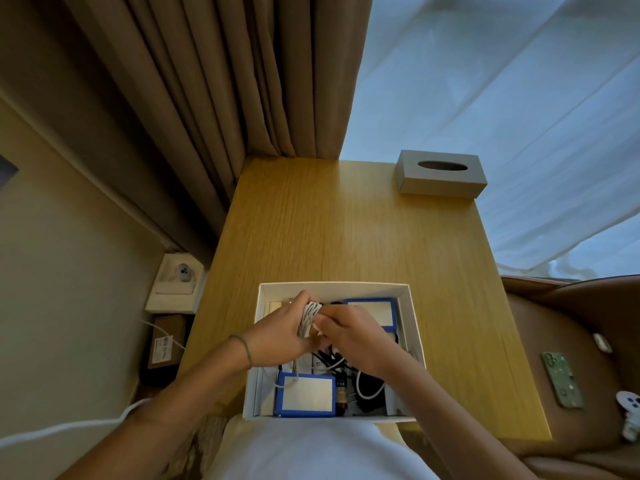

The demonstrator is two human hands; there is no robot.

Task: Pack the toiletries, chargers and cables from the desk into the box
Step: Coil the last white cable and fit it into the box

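Low in the frame's centre, both hands, left and right, gripped a coiled white cable bundle over the open white cardboard box on the wooden worktop, likely keeping it compact to fit.

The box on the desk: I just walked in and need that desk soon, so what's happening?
A person is packing the white box on the desk. Both hands, left and right, hold a coiled white cable above it. Blue-edged packs, cables and a small bottle already lie inside. A tissue box sits at the far corner.
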